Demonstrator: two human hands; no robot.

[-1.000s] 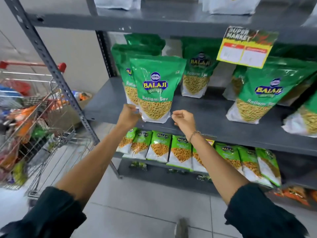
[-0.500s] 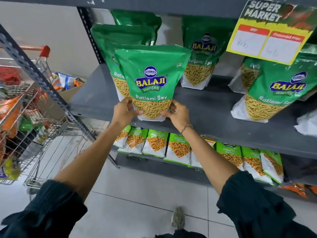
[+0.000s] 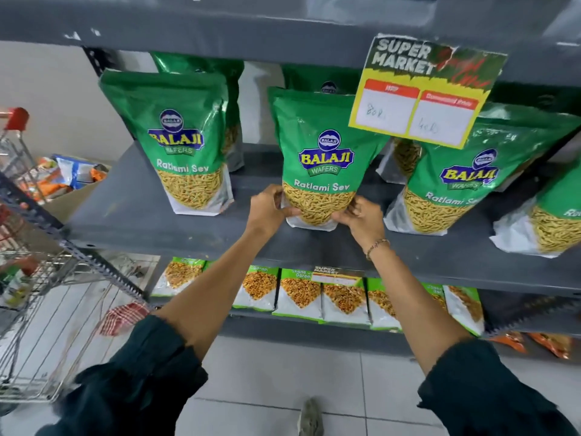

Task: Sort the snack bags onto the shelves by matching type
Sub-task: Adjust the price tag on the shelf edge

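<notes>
A green Ratlami Sev bag [image 3: 320,155] stands upright on the grey middle shelf [image 3: 132,212], near its front edge. My left hand [image 3: 268,209] grips its lower left corner and my right hand [image 3: 361,217] grips its lower right corner. A second Ratlami Sev bag [image 3: 185,136] stands to its left, with a gap between the two. More of the same bags [image 3: 456,180] lean on the right. Further green bags stand behind them, partly hidden.
A yellow price tag [image 3: 418,99] hangs from the shelf above and covers the held bag's top right corner. Smaller green Chana Jor Garam packs [image 3: 298,297] line the lower shelf. A wire shopping cart [image 3: 37,278] with mixed snacks stands at left, beside a cardboard box [image 3: 72,184].
Both hands closed on the front bag's bottom corners and carried it to the right, away from the left stack, to the middle of the shelf. The camera moved closer to the shelf.
</notes>
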